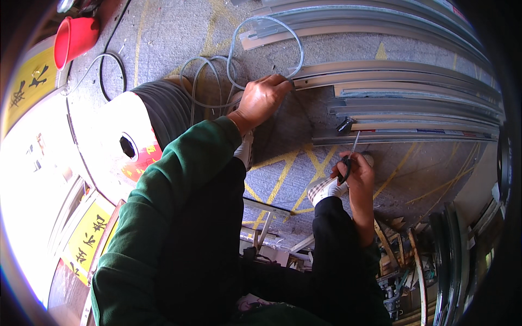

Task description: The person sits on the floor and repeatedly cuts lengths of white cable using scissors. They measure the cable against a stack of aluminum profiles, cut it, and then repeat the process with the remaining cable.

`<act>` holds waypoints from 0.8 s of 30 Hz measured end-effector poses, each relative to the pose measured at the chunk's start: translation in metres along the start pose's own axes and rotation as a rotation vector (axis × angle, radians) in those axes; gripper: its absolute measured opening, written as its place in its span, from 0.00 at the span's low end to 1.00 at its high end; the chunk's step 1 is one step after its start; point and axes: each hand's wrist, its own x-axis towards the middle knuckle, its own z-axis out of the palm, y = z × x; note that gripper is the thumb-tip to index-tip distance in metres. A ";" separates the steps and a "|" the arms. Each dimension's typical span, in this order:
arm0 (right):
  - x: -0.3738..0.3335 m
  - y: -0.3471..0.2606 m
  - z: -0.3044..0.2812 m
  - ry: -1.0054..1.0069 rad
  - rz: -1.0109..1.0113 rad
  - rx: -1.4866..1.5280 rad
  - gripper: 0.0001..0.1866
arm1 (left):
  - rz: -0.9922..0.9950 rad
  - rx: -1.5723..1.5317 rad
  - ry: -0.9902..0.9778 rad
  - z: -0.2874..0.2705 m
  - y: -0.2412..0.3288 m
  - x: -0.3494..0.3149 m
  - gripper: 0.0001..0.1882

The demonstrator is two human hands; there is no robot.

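My left hand [263, 99] is closed, its fingers pinched at the end of a long metal profile [375, 69]. A thin grey rubber strip [300, 46] loops up and round to those fingers, and they grip it there. Further coils of the strip hang beside a big spool [168, 108] wound with dark strip, left of the hand. In my right hand [359, 173] is a pair of scissors [344, 169] with black handles. Their blades point away from me, toward the profiles; whether the blades are spread is too small to tell.
More metal profiles [370, 22] lie across the floor ahead and to the right. A small black object [345, 125] rests at some profile ends. A red bucket [81, 38] stands far left. Scrap pieces and frames [402, 244] crowd the lower right. My shoe [326, 190] is below the scissors.
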 end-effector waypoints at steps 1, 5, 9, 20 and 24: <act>0.000 0.000 0.000 -0.003 0.007 0.004 0.13 | 0.005 -0.008 0.012 0.001 0.001 0.001 0.08; 0.002 0.000 -0.001 -0.034 0.014 0.025 0.13 | -0.010 -0.039 0.040 0.002 0.003 0.003 0.07; 0.002 0.001 -0.001 -0.061 -0.001 0.033 0.14 | -0.073 -0.061 0.017 -0.001 0.003 0.001 0.05; 0.001 0.000 -0.003 -0.064 -0.009 0.039 0.13 | -0.165 -0.157 0.038 -0.005 -0.003 -0.009 0.03; 0.001 0.001 -0.003 -0.061 -0.013 0.038 0.12 | -0.172 -0.177 0.038 -0.005 -0.004 -0.011 0.03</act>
